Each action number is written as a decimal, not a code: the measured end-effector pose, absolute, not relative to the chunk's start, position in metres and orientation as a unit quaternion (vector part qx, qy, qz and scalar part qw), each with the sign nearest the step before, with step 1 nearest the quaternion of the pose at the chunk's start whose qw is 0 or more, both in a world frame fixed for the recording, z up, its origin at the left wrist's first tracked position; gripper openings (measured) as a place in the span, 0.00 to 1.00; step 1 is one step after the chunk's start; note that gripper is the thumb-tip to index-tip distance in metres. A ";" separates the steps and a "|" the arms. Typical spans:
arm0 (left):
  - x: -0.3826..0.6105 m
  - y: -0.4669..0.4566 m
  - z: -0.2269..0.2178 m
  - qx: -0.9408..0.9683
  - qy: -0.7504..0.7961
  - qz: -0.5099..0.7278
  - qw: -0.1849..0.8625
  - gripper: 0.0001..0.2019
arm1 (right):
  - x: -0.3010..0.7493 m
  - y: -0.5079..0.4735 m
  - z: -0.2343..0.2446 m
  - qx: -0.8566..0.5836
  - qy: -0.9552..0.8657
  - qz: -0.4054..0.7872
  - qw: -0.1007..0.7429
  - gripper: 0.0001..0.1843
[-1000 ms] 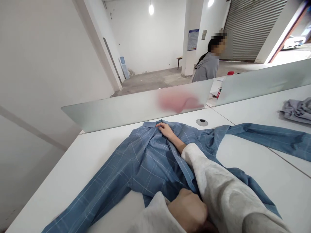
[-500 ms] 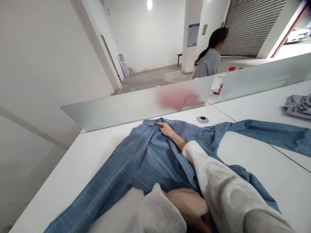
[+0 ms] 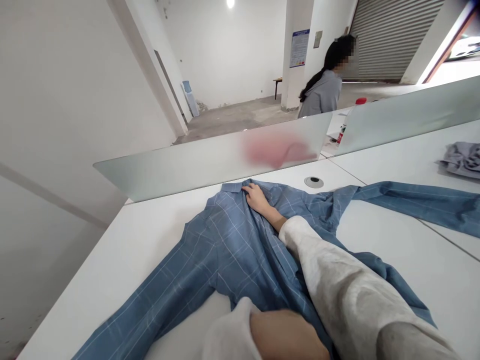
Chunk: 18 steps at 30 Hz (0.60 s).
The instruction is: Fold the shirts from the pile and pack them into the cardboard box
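A blue checked long-sleeved shirt (image 3: 240, 240) lies spread out, its collar at the far end near the glass panel. My right hand (image 3: 258, 199) is closed on the cloth just below the collar, fingers curled. At the bottom edge, my left hand (image 3: 287, 332) is bent over the lower front of the shirt. Its fingers are out of sight, so its hold on the cloth cannot be made out. Folds run down the front between the two hands. One sleeve stretches toward the near left, the other far out to the right.
The shirt rests on a white table (image 3: 101, 260). A frosted glass divider (image 3: 180, 170) runs along its far edge, with a blurred pink shape behind it. A cable hole cover (image 3: 314, 182) and a grey bundled cloth (image 3: 463, 160) are to the right. A person (image 3: 324, 90) is beyond the divider.
My left hand has moved down toward the bottom edge, and the shirt front has shifted, lying in long folds. My right hand's fingers have curled in at the collar; before, the index finger was stretched out.
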<state>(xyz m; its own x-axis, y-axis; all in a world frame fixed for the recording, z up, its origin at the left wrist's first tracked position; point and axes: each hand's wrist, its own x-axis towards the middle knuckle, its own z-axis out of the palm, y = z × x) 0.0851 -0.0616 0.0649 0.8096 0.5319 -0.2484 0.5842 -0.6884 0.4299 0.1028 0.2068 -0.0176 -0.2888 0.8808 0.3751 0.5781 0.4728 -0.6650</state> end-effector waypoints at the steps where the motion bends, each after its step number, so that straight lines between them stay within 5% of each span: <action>1: 0.072 -0.059 0.074 0.914 0.333 -0.076 0.221 0.12 | 0.105 0.205 -0.015 -0.480 -0.770 0.167 0.385 0.24; 6: 0.018 -0.029 0.096 0.774 0.608 -0.160 0.071 0.12 | 0.110 0.203 -0.010 -0.427 -0.796 0.051 0.426 0.24; 13: -0.007 -0.001 0.082 0.684 0.691 -0.198 0.126 0.21 | 0.103 0.202 -0.025 -0.329 -0.911 0.117 0.219 0.20; 18: -0.027 0.005 0.083 0.661 0.710 -0.208 0.127 0.20 | 0.103 0.193 -0.014 -0.365 -0.889 0.045 0.272 0.18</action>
<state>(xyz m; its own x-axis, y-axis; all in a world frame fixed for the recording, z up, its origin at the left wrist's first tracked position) -0.0274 0.0053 0.0826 -0.0942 0.8851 -0.4557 0.9911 0.0399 -0.1273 0.1031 0.1932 -0.0143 -0.5856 0.6741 0.4501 0.6250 0.7291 -0.2788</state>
